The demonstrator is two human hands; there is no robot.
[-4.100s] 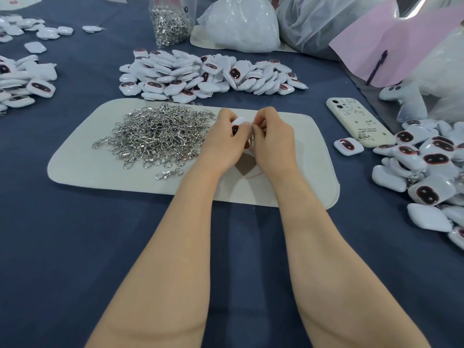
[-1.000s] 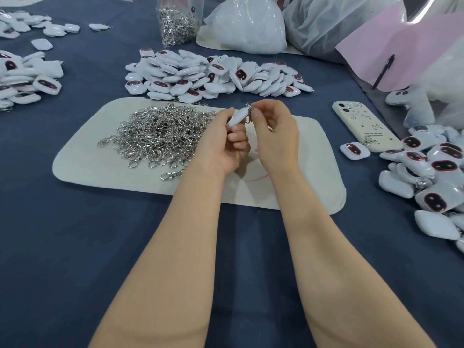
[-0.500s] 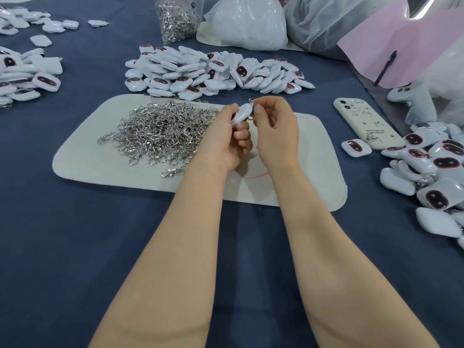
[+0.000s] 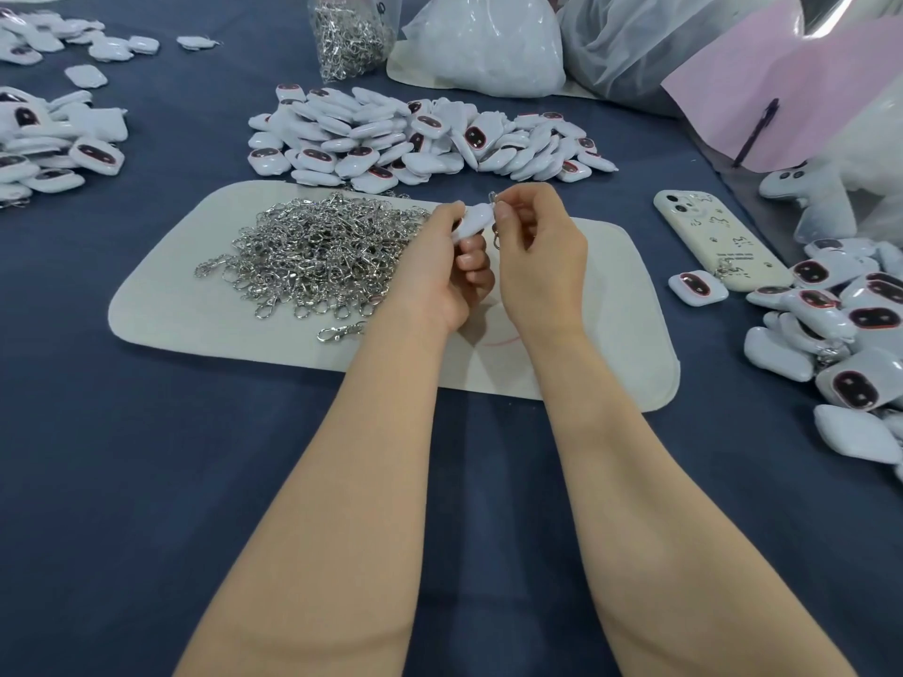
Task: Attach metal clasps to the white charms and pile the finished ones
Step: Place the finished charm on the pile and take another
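My left hand (image 4: 442,266) grips a white charm (image 4: 475,221) above the cream mat (image 4: 161,305). My right hand (image 4: 537,256) pinches a metal clasp (image 4: 496,222) at the charm's top right corner; part of the clasp hangs below my fingers. A heap of loose silver clasps (image 4: 312,251) lies on the mat to the left of my hands. One single clasp (image 4: 339,331) lies apart at the mat's front. A pile of white charms (image 4: 415,136) with dark red faces sits behind the mat. Another pile of charms (image 4: 840,329) lies at the right.
A cream phone (image 4: 718,241) lies right of the mat, one charm (image 4: 698,287) beside it. More charms (image 4: 53,144) lie at the far left. A clear bag of clasps (image 4: 349,34), white plastic bags (image 4: 488,46) and a pink sheet (image 4: 782,85) stand at the back.
Both hands have lifted the charm slightly and turned it edge-up; the clasp now sits at its top corner between my fingers. Everything on the table stays in place.
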